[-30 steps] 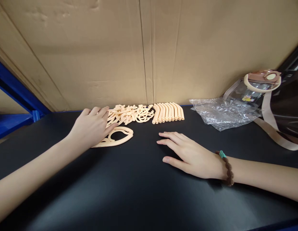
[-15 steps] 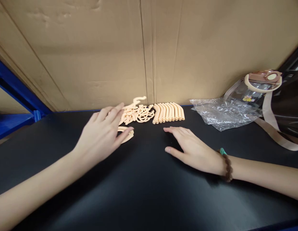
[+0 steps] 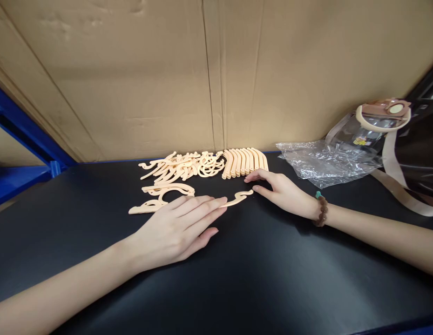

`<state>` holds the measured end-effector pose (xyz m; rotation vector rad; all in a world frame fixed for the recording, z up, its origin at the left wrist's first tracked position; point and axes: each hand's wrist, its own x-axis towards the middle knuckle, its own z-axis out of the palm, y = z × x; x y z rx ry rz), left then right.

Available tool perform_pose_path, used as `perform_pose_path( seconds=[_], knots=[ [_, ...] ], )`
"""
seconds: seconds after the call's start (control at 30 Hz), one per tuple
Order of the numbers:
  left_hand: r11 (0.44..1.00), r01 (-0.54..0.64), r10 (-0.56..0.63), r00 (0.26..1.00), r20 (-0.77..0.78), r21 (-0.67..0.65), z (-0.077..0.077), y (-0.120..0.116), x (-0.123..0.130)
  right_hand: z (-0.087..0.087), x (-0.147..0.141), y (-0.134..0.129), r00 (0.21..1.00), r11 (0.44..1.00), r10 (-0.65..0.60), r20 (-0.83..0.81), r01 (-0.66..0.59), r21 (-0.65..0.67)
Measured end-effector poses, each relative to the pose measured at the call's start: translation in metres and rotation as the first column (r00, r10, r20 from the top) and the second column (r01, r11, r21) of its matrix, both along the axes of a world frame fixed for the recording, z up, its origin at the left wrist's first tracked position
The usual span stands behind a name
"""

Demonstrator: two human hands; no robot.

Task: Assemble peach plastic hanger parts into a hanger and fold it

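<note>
My left hand (image 3: pixel 178 228) is low over the black table, its fingers together over a thin curved beige hanger arm (image 3: pixel 239 197). The arm's wavy end sticks out to the right past the fingertips; the rest is hidden under the hand. My right hand (image 3: pixel 281 190) has thumb and forefinger apart, close to that end; whether the thumb touches it I cannot tell. Just beyond my left hand lie beige hanger parts (image 3: pixel 146 207), partly covered by it. Behind them is a loose pile of curved hanger arms (image 3: pixel 174 170).
Ring-like beige hooks (image 3: pixel 210 165) lie beside a neat row of hanger arms (image 3: pixel 246 163) against the cardboard wall (image 3: pixel 150 93). To the right are a crumpled clear plastic bag (image 3: pixel 324 163) and a strapped bottle (image 3: pixel 377 123). A blue frame (image 3: pixel 28 135) borders the left.
My left hand has moved right and nearer from the pile, bringing the hanger arm along and uncovering the pile. My right hand has shifted slightly forward, toward the row.
</note>
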<state>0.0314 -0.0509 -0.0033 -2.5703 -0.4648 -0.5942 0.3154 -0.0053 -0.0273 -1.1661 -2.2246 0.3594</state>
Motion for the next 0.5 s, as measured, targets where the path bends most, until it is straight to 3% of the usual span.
perform_pose_path(
  seconds=[0.23, 0.5],
  knots=[
    [0.994, 0.106, -0.105, 0.994, -0.039, 0.020, -0.005, 0.006, -0.008, 0.001, -0.004, -0.010, 0.987, 0.989, 0.066, 0.149, -0.084, 0.122],
    [0.996, 0.088, -0.089, 0.995, -0.049, -0.024, 0.002, 0.006, -0.004, 0.005, -0.007, -0.013, 0.985, 0.989, 0.054, 0.165, -0.075, 0.126]
  ],
)
